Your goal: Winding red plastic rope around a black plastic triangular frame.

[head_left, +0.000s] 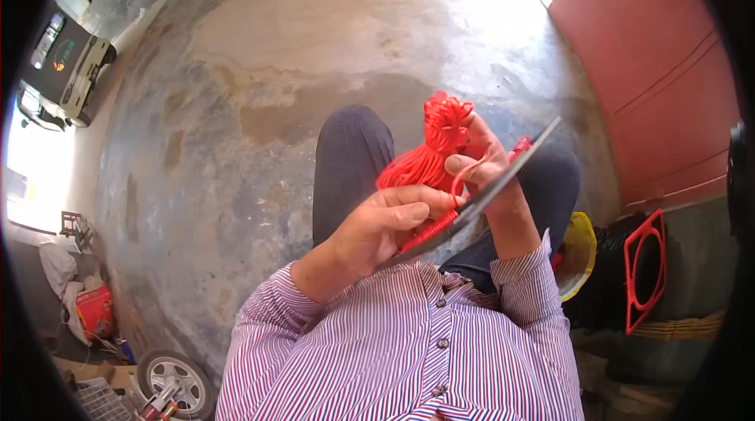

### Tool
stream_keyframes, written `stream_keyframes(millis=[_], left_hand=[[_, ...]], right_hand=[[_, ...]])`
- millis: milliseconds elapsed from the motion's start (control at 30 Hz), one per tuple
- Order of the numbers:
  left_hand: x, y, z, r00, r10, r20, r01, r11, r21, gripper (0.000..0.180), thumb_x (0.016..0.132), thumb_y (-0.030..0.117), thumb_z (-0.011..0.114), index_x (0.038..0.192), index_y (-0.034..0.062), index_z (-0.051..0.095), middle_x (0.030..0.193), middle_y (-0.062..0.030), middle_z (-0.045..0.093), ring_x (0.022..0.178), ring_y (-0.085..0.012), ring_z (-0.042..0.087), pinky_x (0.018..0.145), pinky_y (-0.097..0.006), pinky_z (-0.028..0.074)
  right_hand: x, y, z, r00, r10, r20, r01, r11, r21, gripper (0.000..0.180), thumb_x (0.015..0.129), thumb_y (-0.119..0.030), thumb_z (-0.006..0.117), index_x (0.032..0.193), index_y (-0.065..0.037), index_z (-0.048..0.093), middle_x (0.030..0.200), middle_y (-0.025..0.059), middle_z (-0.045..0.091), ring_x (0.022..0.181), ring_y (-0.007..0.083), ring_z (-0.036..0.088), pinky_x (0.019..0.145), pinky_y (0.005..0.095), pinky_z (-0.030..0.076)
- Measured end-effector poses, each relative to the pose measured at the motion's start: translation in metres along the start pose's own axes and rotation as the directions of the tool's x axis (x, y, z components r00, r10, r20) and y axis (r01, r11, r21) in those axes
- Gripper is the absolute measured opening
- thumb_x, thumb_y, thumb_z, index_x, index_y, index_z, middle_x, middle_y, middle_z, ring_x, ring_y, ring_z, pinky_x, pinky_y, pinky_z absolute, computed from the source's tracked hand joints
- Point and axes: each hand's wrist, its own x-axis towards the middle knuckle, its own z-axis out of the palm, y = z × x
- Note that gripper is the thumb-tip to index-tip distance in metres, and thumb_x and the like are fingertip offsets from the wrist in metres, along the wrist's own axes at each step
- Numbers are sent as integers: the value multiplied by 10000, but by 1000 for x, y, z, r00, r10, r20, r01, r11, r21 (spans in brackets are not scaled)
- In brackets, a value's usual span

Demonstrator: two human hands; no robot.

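A thin, dark, flat piece [503,179], seen nearly edge-on, slants across my lap. Red cord is wound in tight turns along it, and this wound cord [430,234] shows beside my left hand [385,224]. The left fingers are closed at the edge of the flat piece, pinching a strand of red cord against it. My right hand [486,158] is closed round a thick looped bundle of red cord [425,158], with a single strand running from its thumb down to the left fingers. The far side of the flat piece is hidden.
Both knees [354,146] are under my hands. On the right stand a yellow-rimmed container [580,244] and a red frame [646,272] by a red wall [653,67]. At the left are a parked vehicle [71,67], a red box [96,312] and a wheel [174,384].
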Motion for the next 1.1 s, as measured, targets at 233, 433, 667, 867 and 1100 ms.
stream_keyframes(millis=[233, 433, 667, 867, 1100], left_hand=[[12, -2, -9, 973, 97, 211, 4, 902, -433, 866, 930, 676, 328, 1347, -63, 502, 1267, -227, 588, 1134, -325, 586, 943, -395, 464], [24, -16, 9, 994, 99, -34, -98, 761, -642, 686, 995, 553, 370, 1404, 5, 419, 1391, -167, 522, 1194, -370, 581, 1035, -488, 471], [20, -18, -7, 992, 123, 5, -101, 837, -538, 499, 883, 250, 607, 1317, 21, 513, 1248, -160, 620, 1143, -293, 615, 961, -416, 505], [21, -5, -32, 968, 203, -150, -247, 882, -402, 624, 868, 403, 542, 1295, -52, 532, 868, -146, 660, 526, -197, 471, 406, -328, 302], [33, -1, -58, 926, 365, -95, -375, 868, -326, 508, 921, 375, 530, 1235, -22, 567, 669, -88, 566, 443, -165, 388, 378, -310, 268]], right_hand=[[23, 30, -7, 881, -149, 449, -49, 916, 399, 389, 770, -153, 638, 1101, 49, 669, 1288, 203, 548, 1167, 289, 569, 1030, 381, 433], [32, 7, -2, 751, -159, 641, 41, 980, 195, 290, 723, -64, 620, 974, 34, 725, 1218, 213, 584, 1127, 301, 574, 1016, 365, 424], [9, 23, -17, 991, 127, -52, -120, 985, 122, 289, 867, -136, 716, 1108, 18, 670, 1054, 59, 677, 1019, 148, 609, 954, 311, 448], [-37, 6, -31, 968, 47, -245, -73, 993, -96, 249, 958, -198, 570, 1020, 18, 677, 945, 98, 701, 839, 171, 661, 767, 284, 512], [-51, -45, 38, 958, -285, 35, 217, 800, 559, 816, 987, -651, 304, 1378, 39, 498, 1349, 268, 548, 1225, 366, 556, 966, 470, 488]])
